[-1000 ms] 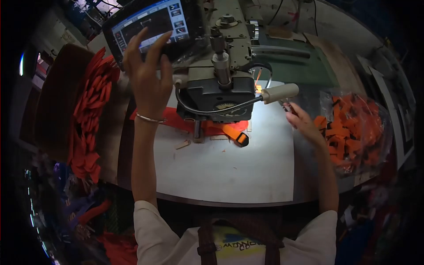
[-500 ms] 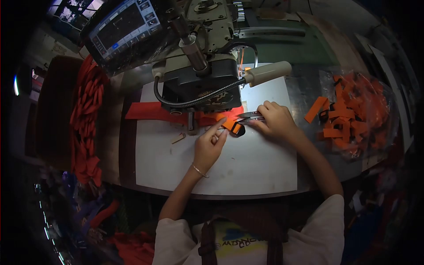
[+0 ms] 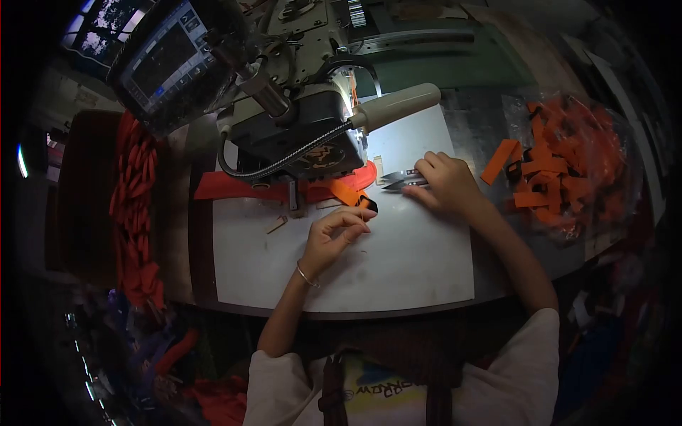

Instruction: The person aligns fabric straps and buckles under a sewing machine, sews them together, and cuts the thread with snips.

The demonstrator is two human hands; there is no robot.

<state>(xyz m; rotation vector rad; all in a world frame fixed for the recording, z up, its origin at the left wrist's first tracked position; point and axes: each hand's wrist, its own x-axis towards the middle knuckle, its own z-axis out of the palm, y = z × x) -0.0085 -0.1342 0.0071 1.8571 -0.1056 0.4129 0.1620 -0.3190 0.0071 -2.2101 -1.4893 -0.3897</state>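
My right hand (image 3: 449, 183) grips a pair of thread snips (image 3: 398, 182), their blades pointing left over the white board. Its thumb lies along the lower side of the snips. Just below a black plastic buckle (image 3: 368, 204), my left hand (image 3: 332, 233) is closed with thumb and fingertips together; what is in the pinch, if anything, is too small to make out. The buckle sits on a short orange webbing strap (image 3: 346, 190), which lies against a long red fabric strip (image 3: 234, 186). Part of that strip is hidden under the sewing machine head (image 3: 305, 135).
A white lamp (image 3: 398, 108) on a flexible neck juts over the white board (image 3: 341, 284). Orange webbing pieces with buckles fill a clear plastic bag (image 3: 568, 170) at right. Red strips (image 3: 135, 206) hang at left, near a control screen (image 3: 167, 64).
The snips have come away from the orange strap and buckle. My left hand has moved down off the strap, its fingers now pinched. The whole view has shifted slightly.
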